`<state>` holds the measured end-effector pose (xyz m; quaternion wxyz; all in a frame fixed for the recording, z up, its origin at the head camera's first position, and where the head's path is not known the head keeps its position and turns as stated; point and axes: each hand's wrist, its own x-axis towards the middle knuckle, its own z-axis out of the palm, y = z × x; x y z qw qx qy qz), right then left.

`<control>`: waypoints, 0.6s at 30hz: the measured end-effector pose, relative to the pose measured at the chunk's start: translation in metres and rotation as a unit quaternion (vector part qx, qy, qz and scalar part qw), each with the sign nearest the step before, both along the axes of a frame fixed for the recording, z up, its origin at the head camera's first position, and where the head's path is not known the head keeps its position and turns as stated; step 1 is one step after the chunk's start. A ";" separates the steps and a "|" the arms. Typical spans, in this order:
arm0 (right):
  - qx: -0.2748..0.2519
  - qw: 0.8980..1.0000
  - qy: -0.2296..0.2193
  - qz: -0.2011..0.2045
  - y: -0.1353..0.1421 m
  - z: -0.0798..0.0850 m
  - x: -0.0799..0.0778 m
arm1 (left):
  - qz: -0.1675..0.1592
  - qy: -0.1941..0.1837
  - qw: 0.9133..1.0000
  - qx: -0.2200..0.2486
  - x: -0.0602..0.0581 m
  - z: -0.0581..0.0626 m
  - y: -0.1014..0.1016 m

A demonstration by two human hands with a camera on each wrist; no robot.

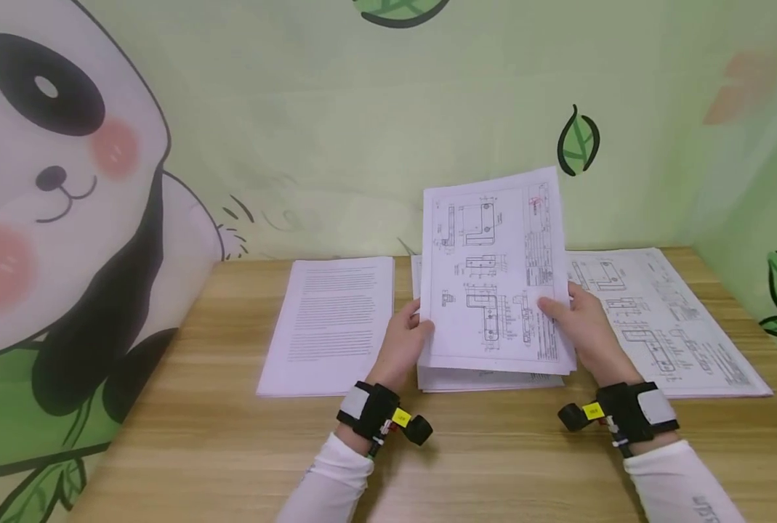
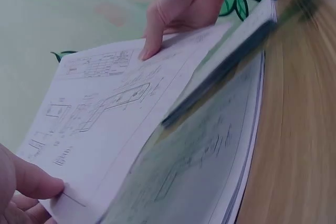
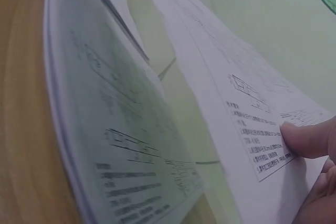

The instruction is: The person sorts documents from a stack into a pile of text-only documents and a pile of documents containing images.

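Note:
Both hands hold up a few sheets [image 1: 461, 319] printed with a technical drawing, tilted toward the head camera. My left hand [image 1: 401, 345] pinches their left edge, thumb on the printed face. On the opposite edge, the right hand [image 1: 589, 327] grips with its thumb over the print and fingers behind. Below the raised sheets lies a paper stack [image 1: 437, 382], mostly hidden in the head view. The left wrist view shows this lower stack [image 2: 210, 166] with a similar drawing, apart from the lifted sheets. A narrow dark strip [image 2: 220, 74] appears between them there.
On the wooden table [image 1: 185, 443], a stack of text pages [image 1: 332, 312] lies to the left. Another stack of drawings [image 1: 702, 349] lies to the right, partly behind the right hand. A green wall with a panda picture [image 1: 100, 203] rises behind the table.

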<state>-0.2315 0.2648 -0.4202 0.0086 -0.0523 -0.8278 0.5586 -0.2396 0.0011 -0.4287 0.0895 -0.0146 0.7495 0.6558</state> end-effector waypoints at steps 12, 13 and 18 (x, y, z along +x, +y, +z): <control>0.031 0.996 -0.057 0.065 -0.005 -0.018 -0.006 | -0.032 -0.005 0.989 -0.144 -0.006 -0.013 -0.016; 0.030 0.996 -0.059 0.066 -0.006 -0.020 -0.007 | -0.036 -0.003 0.987 -0.157 -0.006 -0.014 -0.017; 0.058 0.995 -0.049 0.065 -0.008 -0.027 -0.010 | -0.046 0.002 0.981 -0.188 -0.006 -0.017 -0.017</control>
